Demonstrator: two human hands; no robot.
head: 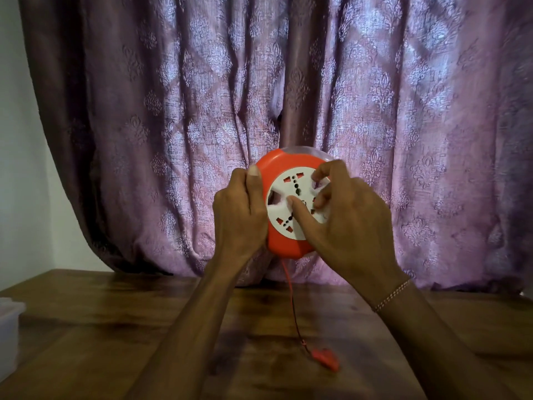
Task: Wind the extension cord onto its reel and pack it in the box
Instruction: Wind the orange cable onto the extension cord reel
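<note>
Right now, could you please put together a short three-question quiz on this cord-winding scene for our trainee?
1. True or false: the red plug lies on the wooden table.
2. Which of the hands grips the rim of the orange reel?
3. Multiple choice: the cord leaves the reel at its A) top B) bottom C) left side.

Key:
1. True.
2. The left hand; the right hand has its fingers in the recesses of the white socket face.
3. B.
</note>
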